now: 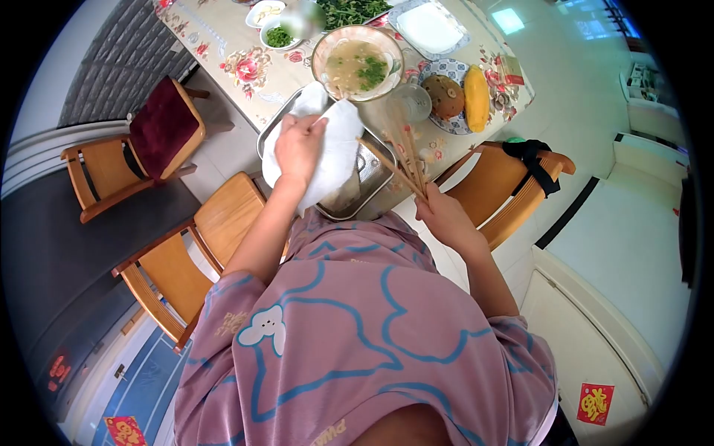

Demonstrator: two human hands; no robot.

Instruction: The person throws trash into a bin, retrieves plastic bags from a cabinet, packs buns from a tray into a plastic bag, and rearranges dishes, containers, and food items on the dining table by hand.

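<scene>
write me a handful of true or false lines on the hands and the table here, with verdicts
1. The left hand holds a white towel. True.
2. The right hand is empty. False: it grips wooden chopsticks.
3. Chopped greens lie in the soup bowl. True.
4. The long yellow item is left of the soup bowl in the picture. False: it is to the right, beside a brown round item.

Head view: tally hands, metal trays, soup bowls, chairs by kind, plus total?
Hands: 2 (left hand, right hand)
Metal tray: 1
Soup bowl: 1
Chairs: 3 (red-seated chair, lower-left chair, right-side chair)
Total: 7
</scene>
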